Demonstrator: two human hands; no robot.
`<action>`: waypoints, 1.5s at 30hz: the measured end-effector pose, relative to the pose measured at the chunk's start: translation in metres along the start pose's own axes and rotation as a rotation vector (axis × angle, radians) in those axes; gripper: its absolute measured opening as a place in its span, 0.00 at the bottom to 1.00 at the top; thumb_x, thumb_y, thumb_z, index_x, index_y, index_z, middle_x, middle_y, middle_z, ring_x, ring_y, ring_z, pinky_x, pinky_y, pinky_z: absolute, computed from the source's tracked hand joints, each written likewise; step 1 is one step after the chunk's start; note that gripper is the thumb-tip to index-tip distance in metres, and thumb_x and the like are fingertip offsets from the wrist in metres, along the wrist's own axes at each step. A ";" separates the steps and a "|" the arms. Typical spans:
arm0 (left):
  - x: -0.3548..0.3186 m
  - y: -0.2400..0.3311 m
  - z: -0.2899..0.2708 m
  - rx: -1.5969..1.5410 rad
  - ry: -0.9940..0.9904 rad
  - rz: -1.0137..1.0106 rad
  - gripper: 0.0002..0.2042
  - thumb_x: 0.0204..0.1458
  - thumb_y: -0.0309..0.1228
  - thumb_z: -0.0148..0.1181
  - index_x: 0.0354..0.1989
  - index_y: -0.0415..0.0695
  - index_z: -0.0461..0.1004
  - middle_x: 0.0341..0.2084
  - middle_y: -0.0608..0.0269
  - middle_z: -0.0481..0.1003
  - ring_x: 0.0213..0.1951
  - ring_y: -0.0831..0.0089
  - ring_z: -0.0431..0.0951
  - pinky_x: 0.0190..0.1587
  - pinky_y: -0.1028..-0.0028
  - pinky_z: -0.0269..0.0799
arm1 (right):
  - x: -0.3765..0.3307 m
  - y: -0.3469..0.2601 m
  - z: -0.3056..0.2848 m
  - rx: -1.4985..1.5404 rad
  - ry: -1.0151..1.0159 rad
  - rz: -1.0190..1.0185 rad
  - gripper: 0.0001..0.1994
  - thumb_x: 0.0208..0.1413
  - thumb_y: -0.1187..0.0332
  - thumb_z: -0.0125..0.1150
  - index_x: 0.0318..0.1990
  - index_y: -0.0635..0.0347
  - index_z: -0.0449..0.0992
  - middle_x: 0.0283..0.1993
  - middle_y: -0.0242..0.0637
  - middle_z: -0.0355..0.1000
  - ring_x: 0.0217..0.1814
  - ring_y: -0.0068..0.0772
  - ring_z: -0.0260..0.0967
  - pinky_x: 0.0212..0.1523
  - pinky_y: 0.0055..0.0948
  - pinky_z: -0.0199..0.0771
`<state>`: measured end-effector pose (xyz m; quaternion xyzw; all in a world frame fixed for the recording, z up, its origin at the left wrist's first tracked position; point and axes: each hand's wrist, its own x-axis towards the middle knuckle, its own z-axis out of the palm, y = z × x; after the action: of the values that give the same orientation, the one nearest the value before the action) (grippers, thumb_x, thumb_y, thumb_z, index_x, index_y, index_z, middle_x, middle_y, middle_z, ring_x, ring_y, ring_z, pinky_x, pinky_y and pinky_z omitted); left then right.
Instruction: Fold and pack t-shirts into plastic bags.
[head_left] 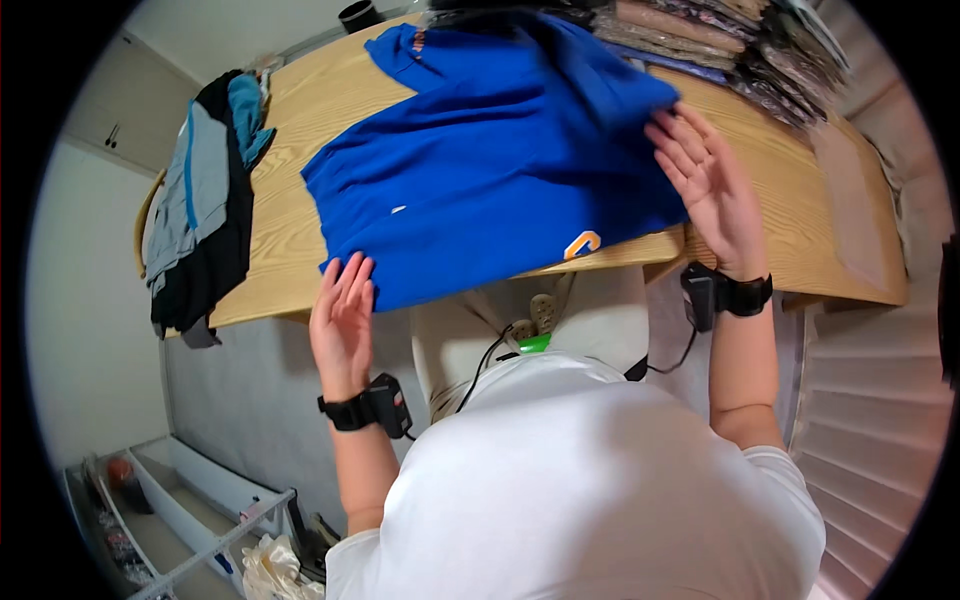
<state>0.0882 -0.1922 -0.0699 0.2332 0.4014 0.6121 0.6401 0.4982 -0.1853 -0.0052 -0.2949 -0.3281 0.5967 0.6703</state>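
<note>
Blue cloth garment (450, 200), one piece, spread across the pale wood-grain surface (285, 240); its near edge reaches the front of the surface and appears to overhang slightly at the near left. Marks: one small white patch at left of centre, one orange-and-white emblem (582, 244) at the near right. Condition: shallow creases across the middle; far right portion raised and blurred. Left hand (343, 320): at the near left corner, fingers straight and apart from the thumb side, tips on or just beside the cloth, no clamp seen. Right hand (715, 185): at the right edge, fingers extended beside the raised portion; whether the thumb pinches cloth cannot be told. Handling notes, by judgement: thin, limp fabric, likely to wrinkle if pushed; best steadied lightly at the left corner while the raised portion is lowered evenly, edge meeting edge, then smoothed outward with flat fingers. Overhang is best drawn back onto the surface, lest its weight drag the layers askew. Neighbouring items: grey-and-black clothing (205, 190), left; packaged garment stack (690, 35), far right, best left clear of the cloth.
</note>
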 end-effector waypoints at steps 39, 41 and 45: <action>0.183 -0.027 0.256 1.666 -1.155 0.940 0.19 0.48 0.19 0.46 0.50 0.43 0.70 0.49 0.47 0.70 0.53 0.52 0.68 0.54 0.61 0.65 | -0.046 0.039 -0.071 -1.451 0.024 -0.326 0.07 0.37 0.70 0.67 0.28 0.54 0.76 0.32 0.32 0.71 0.41 0.38 0.65 0.46 0.34 0.62; 0.209 -0.065 0.264 1.759 -1.122 1.040 0.20 0.49 0.20 0.43 0.52 0.47 0.69 0.53 0.46 0.66 0.56 0.49 0.65 0.57 0.61 0.62 | -0.044 0.040 -0.069 -1.451 0.019 -0.318 0.07 0.37 0.70 0.67 0.26 0.54 0.76 0.32 0.32 0.70 0.41 0.38 0.65 0.47 0.35 0.61; 0.217 -0.104 0.283 1.955 -1.150 1.049 0.25 0.44 0.15 0.46 0.53 0.50 0.68 0.58 0.45 0.61 0.60 0.51 0.60 0.59 0.59 0.59 | -0.046 0.036 -0.069 -1.406 0.013 -0.310 0.06 0.38 0.69 0.66 0.24 0.55 0.75 0.31 0.31 0.70 0.41 0.38 0.65 0.47 0.34 0.60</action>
<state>0.3613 0.0581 -0.0406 0.9760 0.2086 0.0483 -0.0394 0.5275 -0.2276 -0.0802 -0.6101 -0.6689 0.1403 0.4008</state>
